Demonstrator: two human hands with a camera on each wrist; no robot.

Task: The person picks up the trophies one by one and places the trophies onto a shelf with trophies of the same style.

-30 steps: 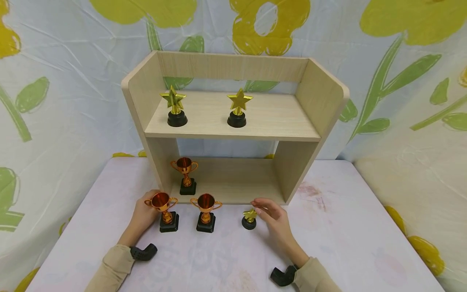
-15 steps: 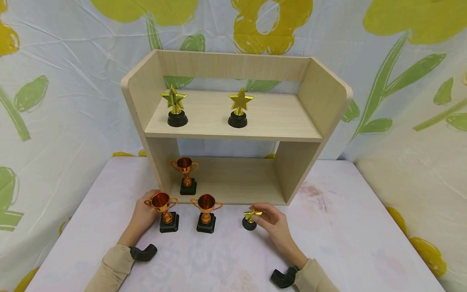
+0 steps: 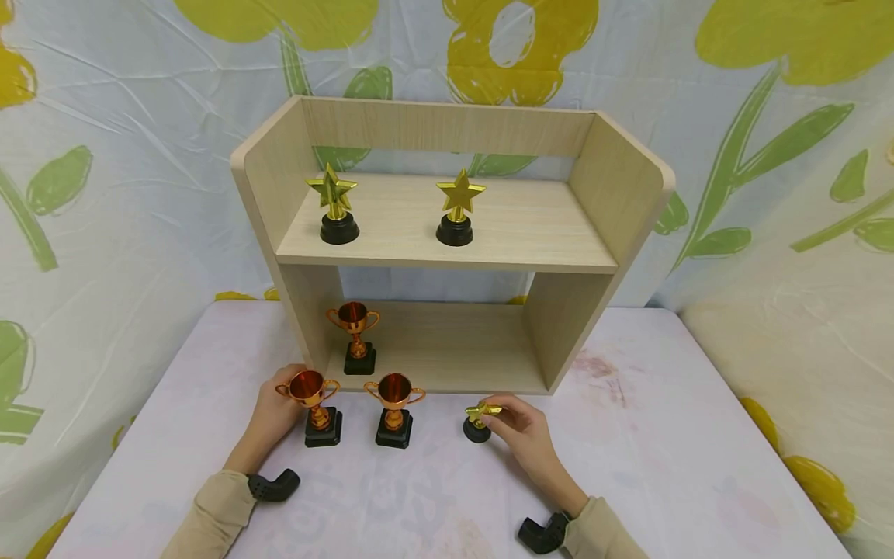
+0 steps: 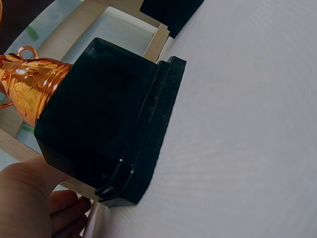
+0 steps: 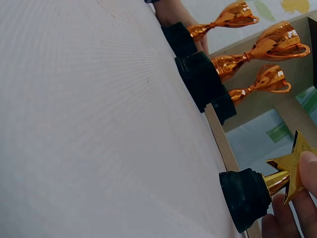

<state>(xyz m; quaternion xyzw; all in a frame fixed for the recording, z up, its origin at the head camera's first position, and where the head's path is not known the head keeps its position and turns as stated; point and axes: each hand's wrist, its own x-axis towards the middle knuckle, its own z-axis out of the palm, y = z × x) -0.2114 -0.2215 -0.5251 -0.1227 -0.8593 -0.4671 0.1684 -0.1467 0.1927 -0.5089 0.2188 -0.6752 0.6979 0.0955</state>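
Note:
On the table before the shelf, my right hand (image 3: 524,435) pinches a small gold star trophy (image 3: 482,413), thumb on the star's face and fingers behind it. Its round black base (image 5: 245,198) stands at the tabletop in the right wrist view. My left hand (image 3: 278,407) rests on the table beside the left copper cup trophy (image 3: 310,388); its fingertips are partly hidden behind the cup. In the left wrist view, the thumb passes behind the square black base (image 4: 99,114), and the other fingers hang loosely curled. A second copper cup trophy (image 3: 394,392) stands between the hands.
A two-tier wooden shelf (image 3: 447,262) stands at the back of the table. Two gold star trophies, one at left (image 3: 339,227) and one mid-shelf (image 3: 455,230), stand on its upper tier. Another copper cup trophy (image 3: 359,357) stands at the lower tier's left end.
My right hand has closed in on the small star trophy, and its thumb and fingers now pinch the star. The left hand and the cups have stayed in place.

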